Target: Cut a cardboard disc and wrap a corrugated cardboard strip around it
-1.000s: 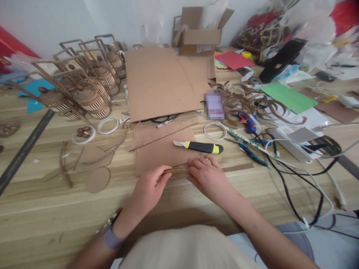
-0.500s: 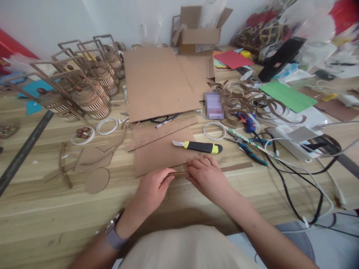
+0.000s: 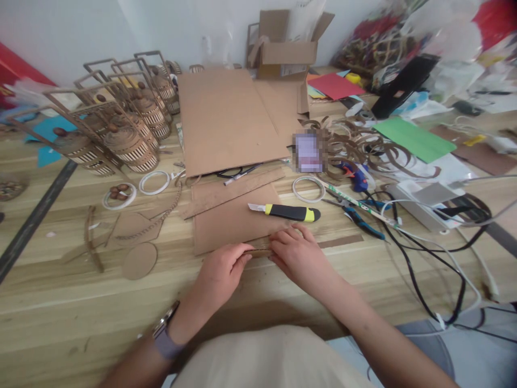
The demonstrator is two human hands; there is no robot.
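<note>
Both hands work on a narrow brown cardboard strip (image 3: pixel 260 251) at the near edge of a flat cardboard sheet (image 3: pixel 232 218) on the wooden table (image 3: pixel 60 302). My left hand (image 3: pixel 220 272) pinches the strip's left end between thumb and fingers. My right hand (image 3: pixel 301 256) presses down on and grips the strip's right part, fingers curled over it. The strip's far right end (image 3: pixel 341 241) sticks out past my right hand. A yellow-and-black utility knife (image 3: pixel 288 212) lies on the sheet just beyond my right hand, blade pointing left.
Cardboard cut-outs and a disc (image 3: pixel 139 260) lie at left, woven cardboard lanterns (image 3: pixel 129 143) behind them. A large cardboard sheet (image 3: pixel 226 116) and open box (image 3: pixel 285 51) stand at the back. Pliers (image 3: pixel 359 221), tape rings (image 3: pixel 309 188), curled strips and black cables (image 3: pixel 428 253) crowd the right.
My left hand has slid a little to the right along the strip, closing toward my right hand. The right hand and knife have stayed put.
</note>
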